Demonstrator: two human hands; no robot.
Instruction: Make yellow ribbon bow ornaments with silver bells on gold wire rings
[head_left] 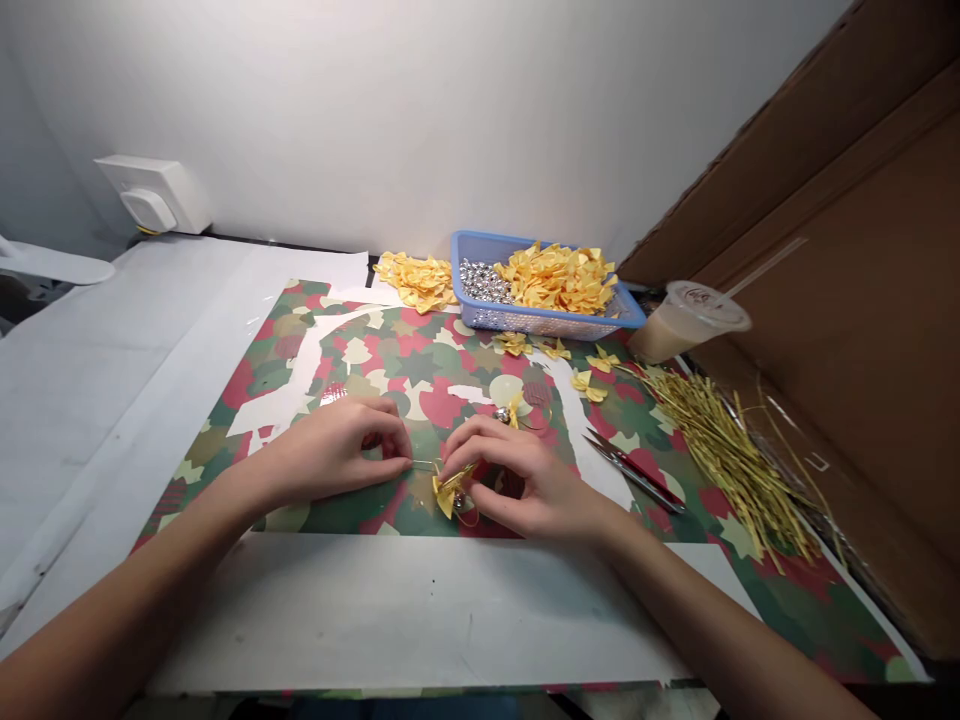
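My left hand (352,450) is closed in a pinch on the end of a thin pale strand (422,464), which runs across to a yellow ribbon bow (446,497). Thumb and fingers of my right hand (521,475) grip that bow, just above the patterned paper. A small silver bell (459,501) shows beside the bow, under my right fingers. Just beyond the right hand lies a second bow (515,408) with a silver bell (501,414) and a loop of thin strand. How the strand joins the held bow is hidden by the fingers.
At the back stands a blue basket (525,322) of silver bells and yellow bows, with a bow pile (416,280) to its left. Loose bows (589,386) lie in front. Right are a pointed metal tool (637,472), gold ties (727,465), a drink cup (679,330) and cardboard (847,250).
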